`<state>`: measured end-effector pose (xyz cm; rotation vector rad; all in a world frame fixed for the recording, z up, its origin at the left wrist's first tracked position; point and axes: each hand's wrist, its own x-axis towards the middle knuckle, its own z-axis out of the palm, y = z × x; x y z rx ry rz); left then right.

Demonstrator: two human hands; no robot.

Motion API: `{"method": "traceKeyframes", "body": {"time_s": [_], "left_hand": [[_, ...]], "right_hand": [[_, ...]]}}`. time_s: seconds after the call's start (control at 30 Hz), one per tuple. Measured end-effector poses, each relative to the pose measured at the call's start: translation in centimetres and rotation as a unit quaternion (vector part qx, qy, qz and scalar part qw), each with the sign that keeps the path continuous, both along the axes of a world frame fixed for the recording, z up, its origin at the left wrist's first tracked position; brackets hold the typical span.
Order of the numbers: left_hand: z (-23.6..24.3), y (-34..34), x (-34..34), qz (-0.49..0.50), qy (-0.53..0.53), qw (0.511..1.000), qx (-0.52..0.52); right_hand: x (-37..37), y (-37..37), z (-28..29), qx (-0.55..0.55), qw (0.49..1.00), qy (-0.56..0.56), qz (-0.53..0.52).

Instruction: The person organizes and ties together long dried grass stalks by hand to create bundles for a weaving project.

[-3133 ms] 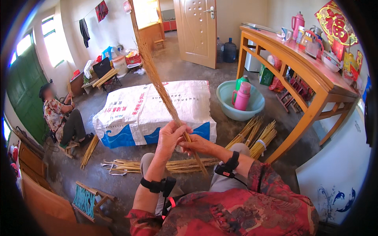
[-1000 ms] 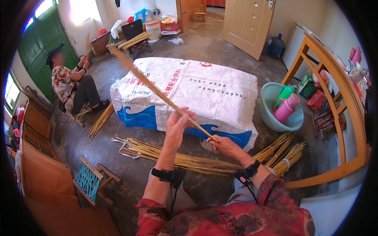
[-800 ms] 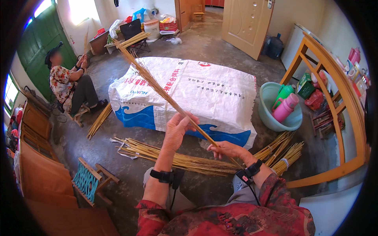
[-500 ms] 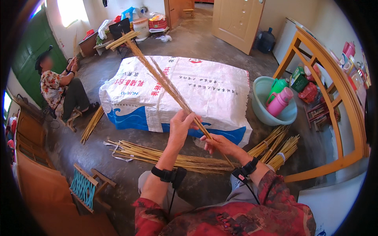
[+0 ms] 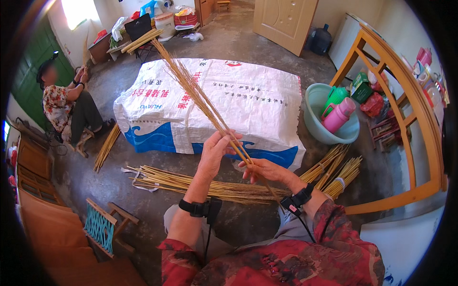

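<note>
A few dried grass stalks with feathery brown plumes [image 5: 193, 86] slant across the middle, plumes pointing far left and the thin stems down toward my knees. My left hand [image 5: 217, 148] grips them at the lower part of the plumes, thumb and fingers closed round them. Just below and to the right, my right hand [image 5: 263, 170] pinches the stems between thumb and fingers. Between the two hands the stems show slightly apart. Under my forearms, a long pile of similar stalks [image 5: 162, 178] lies on the floor, a white strip at its left end.
A white and blue woven sack [image 5: 248, 114] covers a low block ahead. Right of it are tied stalk bundles [image 5: 343, 176], a basin [image 5: 312, 119] with flasks and a wooden frame [image 5: 405, 121]. A small stool [image 5: 102, 226] stands left; a seated person [image 5: 71, 102] holds a stalk.
The stalks in my hands have spread a little, with separate stems now showing between the hands. My hands have barely moved. The whole view has shifted slightly.
</note>
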<state>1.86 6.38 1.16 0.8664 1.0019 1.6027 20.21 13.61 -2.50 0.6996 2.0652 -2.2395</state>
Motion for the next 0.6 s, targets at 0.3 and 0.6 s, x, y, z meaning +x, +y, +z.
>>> {"method": "traceKeyframes", "body": {"time_s": [0.3, 0.6], "left_hand": [[0.3, 0.4, 0.8, 0.031, -0.018, 0.999, 0.002], [0.3, 0.8, 0.7, 0.073, -0.008, 0.997, 0.035]], "right_hand": [[1.4, 0.1, -1.3, -0.018, 0.999, -0.003, 0.026], [2.5, 0.8, -1.6, 0.114, 0.992, -0.051, 0.006]]}}
